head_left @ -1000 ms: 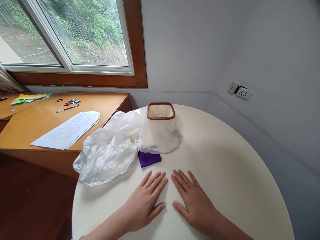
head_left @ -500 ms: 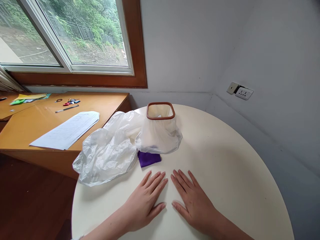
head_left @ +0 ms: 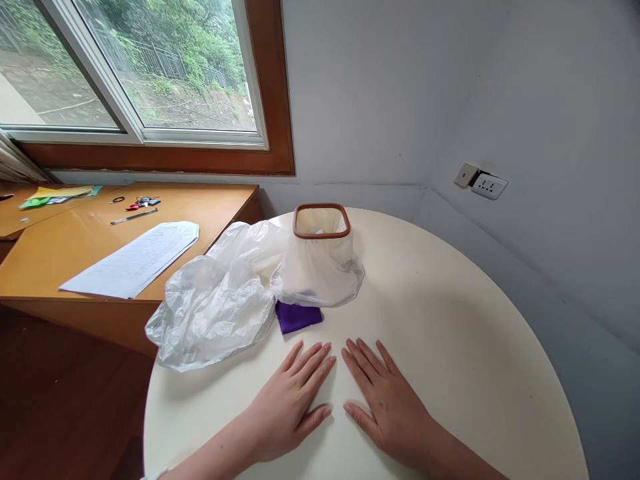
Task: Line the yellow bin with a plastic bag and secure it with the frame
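My left hand (head_left: pixel 290 407) and my right hand (head_left: pixel 387 407) lie flat, palms down, side by side on the round cream table (head_left: pixel 465 360), fingers spread and holding nothing. Just beyond my fingertips lies a small folded purple cloth (head_left: pixel 299 317), partly tucked under plastic. Behind it stands a small bin with a brown square rim (head_left: pixel 321 221), lined with a white plastic bag (head_left: pixel 320 273) that drapes down its sides. A second crumpled translucent plastic bag (head_left: pixel 215 307) sprawls to the bin's left, reaching the table's edge.
A wooden desk (head_left: pixel 75 247) stands to the left with a sheet of paper (head_left: pixel 133 260), a pen and small coloured items. A window (head_left: pixel 135 67) is above it. A wall socket (head_left: pixel 489 186) sits at the right. Grey walls close in behind and right of the table.
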Motion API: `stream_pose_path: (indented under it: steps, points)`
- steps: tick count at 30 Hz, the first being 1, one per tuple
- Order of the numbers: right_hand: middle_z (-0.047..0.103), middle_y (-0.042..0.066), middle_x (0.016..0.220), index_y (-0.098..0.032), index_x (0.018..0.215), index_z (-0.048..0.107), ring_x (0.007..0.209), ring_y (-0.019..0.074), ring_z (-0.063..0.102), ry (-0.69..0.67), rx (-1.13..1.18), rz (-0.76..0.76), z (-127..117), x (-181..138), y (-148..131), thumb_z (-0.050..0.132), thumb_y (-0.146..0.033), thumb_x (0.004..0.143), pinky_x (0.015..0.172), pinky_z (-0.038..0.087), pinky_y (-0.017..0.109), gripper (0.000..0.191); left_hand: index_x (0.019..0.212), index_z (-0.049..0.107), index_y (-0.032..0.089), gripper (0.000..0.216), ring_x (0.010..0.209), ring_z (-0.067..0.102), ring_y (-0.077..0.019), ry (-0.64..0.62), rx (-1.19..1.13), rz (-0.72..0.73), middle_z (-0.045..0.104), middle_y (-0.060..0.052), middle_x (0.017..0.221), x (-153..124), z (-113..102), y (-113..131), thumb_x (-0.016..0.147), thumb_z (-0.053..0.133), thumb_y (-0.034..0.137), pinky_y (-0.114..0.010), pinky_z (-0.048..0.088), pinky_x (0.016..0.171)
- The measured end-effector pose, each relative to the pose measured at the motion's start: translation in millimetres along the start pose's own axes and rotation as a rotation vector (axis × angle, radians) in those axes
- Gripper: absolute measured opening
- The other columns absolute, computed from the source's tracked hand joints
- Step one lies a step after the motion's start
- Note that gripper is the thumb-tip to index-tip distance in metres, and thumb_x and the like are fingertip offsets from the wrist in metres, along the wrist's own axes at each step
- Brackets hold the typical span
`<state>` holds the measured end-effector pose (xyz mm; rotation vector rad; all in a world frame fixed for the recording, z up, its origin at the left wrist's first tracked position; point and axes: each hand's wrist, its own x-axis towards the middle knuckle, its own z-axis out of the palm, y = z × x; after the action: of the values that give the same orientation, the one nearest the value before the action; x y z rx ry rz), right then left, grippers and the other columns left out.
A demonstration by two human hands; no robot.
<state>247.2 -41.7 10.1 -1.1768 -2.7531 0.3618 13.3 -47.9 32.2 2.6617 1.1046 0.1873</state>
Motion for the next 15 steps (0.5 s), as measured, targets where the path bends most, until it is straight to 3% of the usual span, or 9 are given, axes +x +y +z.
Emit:
stream_pose_path:
  steps: [15]
  points:
    - [0.016,0.006,0.151,-0.020,0.146,0.006,0.138,0.0260,0.019,0.026,-0.008,-0.001,-0.2,-0.4,-0.5,0.032,-0.044,0.093,0.111,0.019,0.050,0.063,0.145,0.015,0.021,0.058,0.137,0.022,-0.0257,-0.020,-0.018,-0.004,0.026,-0.008,0.149,0.9,-2.3,1.1,0.094,0.035,0.040,-0.050,0.021,0.112]
